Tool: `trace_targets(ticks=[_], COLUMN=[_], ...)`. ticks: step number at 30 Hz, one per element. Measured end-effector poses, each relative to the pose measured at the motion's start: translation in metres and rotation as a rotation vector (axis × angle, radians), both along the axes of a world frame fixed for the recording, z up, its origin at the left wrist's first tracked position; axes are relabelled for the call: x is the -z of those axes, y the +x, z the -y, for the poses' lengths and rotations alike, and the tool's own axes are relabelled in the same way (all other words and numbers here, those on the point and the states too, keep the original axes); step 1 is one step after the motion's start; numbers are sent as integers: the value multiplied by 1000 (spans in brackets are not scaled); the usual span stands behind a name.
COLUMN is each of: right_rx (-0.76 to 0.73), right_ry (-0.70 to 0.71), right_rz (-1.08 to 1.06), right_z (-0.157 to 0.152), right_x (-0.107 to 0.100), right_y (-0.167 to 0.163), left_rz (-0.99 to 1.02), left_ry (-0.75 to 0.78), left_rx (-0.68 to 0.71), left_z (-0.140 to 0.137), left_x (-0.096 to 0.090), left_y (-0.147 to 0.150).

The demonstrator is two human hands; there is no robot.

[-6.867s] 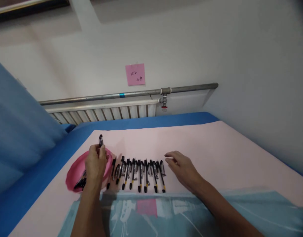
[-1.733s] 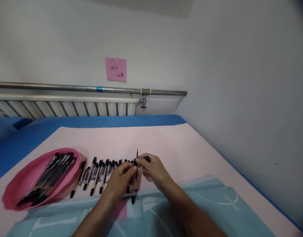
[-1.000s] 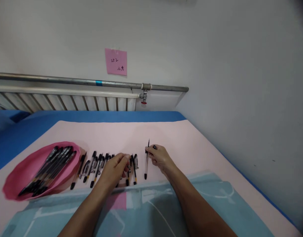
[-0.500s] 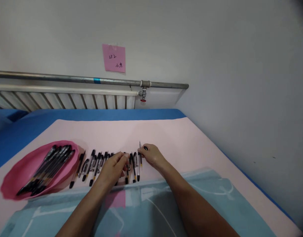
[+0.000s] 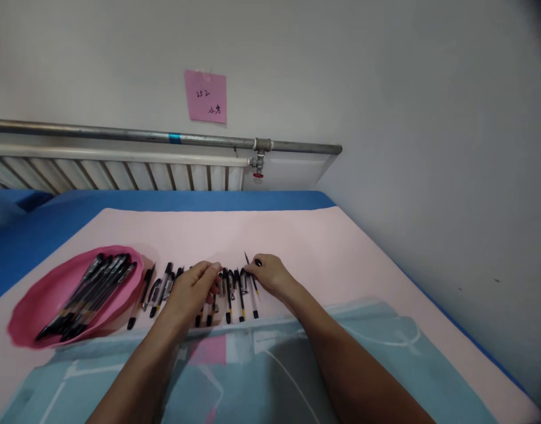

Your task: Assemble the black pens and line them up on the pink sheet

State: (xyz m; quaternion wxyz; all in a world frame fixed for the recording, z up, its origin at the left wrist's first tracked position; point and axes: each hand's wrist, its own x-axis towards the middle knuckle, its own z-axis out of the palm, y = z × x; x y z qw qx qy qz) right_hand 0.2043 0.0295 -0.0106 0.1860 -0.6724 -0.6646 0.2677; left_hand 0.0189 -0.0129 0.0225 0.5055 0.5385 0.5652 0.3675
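Observation:
A row of disassembled black pens lies on the pink sheet, with clear barrels, black caps and refills; one pen barrel [image 5: 254, 305] is at its right end. My right hand [image 5: 272, 275] is closed at that end, pinching a thin pen refill [image 5: 247, 259] with its tip pointing up and away. A small black piece [image 5: 258, 263] shows at that hand's fingers; I cannot tell its kind. Over the middle of the row, my left hand [image 5: 197, 285] has its fingers curled together, and whatever they hold is hidden. The left hand and forearm cover part of the row.
A pink scalloped bowl [image 5: 27, 306] with several black pens stands on the left. A pale blue patterned cloth [image 5: 235, 377] lies along the near edge. Behind the table run a metal pipe [image 5: 120, 132] and a white radiator [image 5: 159, 175]; a wall [image 5: 429, 147] rises at right.
My left hand has moved slightly left and up, away from the row's right part, uncovering more pens. The refill in my right hand now leans further left. The view has shifted slightly.

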Motion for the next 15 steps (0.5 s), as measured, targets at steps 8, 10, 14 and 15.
trace_targets(ticks=[8,10,14,15], right_rx=[-33,-53,-99,-103], right_ry=[-15,-51,-77,-77], right_rz=[49,60,81,84], right_z=[13,19,25,26], right_x=[0,-1,-4,-5], right_y=[12,14,13,12], left_rz=[-16,-12,-32,-43], left_ry=[13,13,30,35], left_rx=[4,13,19,21], left_z=[0,0,-1,-1], left_x=[1,3,8,9], left_y=[-1,-1,-1,-1])
